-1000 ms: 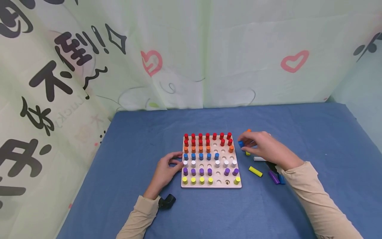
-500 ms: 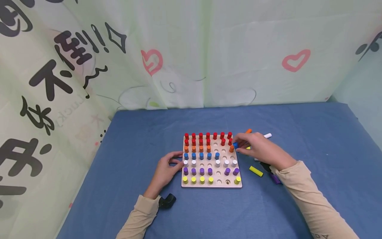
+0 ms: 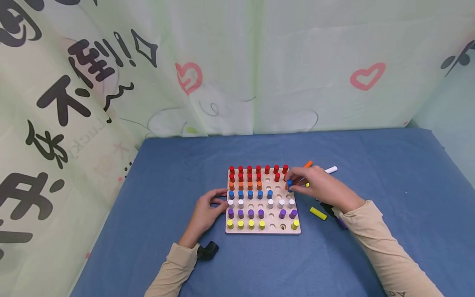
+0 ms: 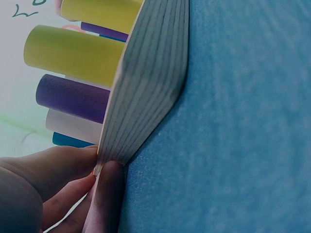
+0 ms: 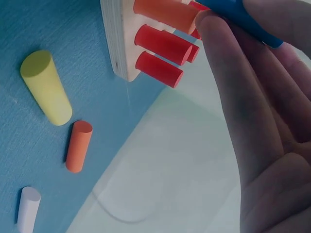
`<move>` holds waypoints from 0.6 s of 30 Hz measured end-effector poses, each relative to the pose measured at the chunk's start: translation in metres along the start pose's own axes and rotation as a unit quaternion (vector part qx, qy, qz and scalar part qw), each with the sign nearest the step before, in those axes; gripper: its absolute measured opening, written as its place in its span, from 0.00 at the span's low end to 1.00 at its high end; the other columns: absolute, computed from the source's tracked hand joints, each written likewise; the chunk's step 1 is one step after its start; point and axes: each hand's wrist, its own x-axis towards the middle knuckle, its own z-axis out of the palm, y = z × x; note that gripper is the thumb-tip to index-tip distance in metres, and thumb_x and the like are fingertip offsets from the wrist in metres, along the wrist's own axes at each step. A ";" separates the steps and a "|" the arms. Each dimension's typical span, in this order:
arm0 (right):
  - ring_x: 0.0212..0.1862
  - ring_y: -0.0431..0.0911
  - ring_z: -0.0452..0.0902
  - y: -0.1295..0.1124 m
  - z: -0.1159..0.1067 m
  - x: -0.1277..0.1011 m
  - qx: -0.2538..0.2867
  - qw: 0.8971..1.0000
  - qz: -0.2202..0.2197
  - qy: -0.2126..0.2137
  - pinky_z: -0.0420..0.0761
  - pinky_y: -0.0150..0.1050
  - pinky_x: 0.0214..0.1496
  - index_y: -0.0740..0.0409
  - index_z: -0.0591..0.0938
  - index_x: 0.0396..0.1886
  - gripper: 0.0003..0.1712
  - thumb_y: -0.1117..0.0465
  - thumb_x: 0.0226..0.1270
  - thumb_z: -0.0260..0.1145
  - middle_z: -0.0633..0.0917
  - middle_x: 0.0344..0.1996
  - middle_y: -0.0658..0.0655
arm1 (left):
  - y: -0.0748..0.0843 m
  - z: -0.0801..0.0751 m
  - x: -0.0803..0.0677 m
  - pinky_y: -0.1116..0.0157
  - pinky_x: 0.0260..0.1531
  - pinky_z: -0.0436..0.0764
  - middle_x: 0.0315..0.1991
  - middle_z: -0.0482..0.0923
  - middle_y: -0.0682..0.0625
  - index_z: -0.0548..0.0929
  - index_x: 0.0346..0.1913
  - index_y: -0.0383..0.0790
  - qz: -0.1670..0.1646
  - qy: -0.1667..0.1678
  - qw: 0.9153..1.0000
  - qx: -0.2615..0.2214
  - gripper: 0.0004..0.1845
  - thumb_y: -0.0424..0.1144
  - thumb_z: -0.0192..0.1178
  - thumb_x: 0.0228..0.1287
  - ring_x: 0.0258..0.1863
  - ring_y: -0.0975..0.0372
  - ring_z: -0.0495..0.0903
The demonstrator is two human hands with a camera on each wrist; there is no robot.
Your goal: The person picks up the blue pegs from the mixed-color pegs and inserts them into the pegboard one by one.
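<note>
A square wooden pegboard [image 3: 243, 229] lies on the blue cloth, with rows of red, orange, blue, white, purple and yellow pegs standing in it and several bare holes. At its left edge, my left hand [image 3: 206, 209] holds the board's rim; in the left wrist view the thumb [image 4: 68, 162] is by the top face and a finger lies against the layered side. My right hand [image 3: 324, 184] pinches a blue peg [image 3: 290, 186] between thumb and fingers. That peg is nearly upright over the board's right edge, overlapping the orange peg [image 5: 165, 13] that ends the third row.
Loose pegs lie right of the board: a yellow peg [image 3: 318, 213], an orange peg [image 3: 308, 164], a white peg [image 3: 331, 169], and a purple peg [image 3: 342, 223] partly under the right forearm. A printed curtain [image 3: 297, 82] hangs behind the table.
My right hand has carried the blue peg leftward from beside the board to over its right edge, and the peg has turned more upright. The left hand stays in place.
</note>
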 end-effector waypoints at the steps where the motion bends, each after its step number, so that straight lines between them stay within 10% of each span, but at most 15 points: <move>1: 0.42 0.46 0.86 0.000 0.000 0.000 0.000 1.000 -0.002 0.000 0.85 0.41 0.45 0.60 0.83 0.44 0.12 0.69 0.61 0.72 0.87 0.39 0.51 | 0.000 0.000 0.000 0.65 0.38 0.83 0.54 0.81 0.47 0.80 0.61 0.43 0.000 0.000 1.000 0.000 0.21 0.35 0.65 0.65 0.43 0.60 0.82; 18: 0.43 0.45 0.86 -0.005 0.010 0.005 0.017 1.000 -0.016 -0.006 0.84 0.40 0.46 0.61 0.83 0.47 0.14 0.69 0.61 0.72 0.87 0.39 0.51 | 0.000 0.000 0.000 0.67 0.37 0.83 0.54 0.81 0.48 0.80 0.61 0.43 0.001 0.000 1.000 0.000 0.21 0.35 0.65 0.66 0.43 0.60 0.81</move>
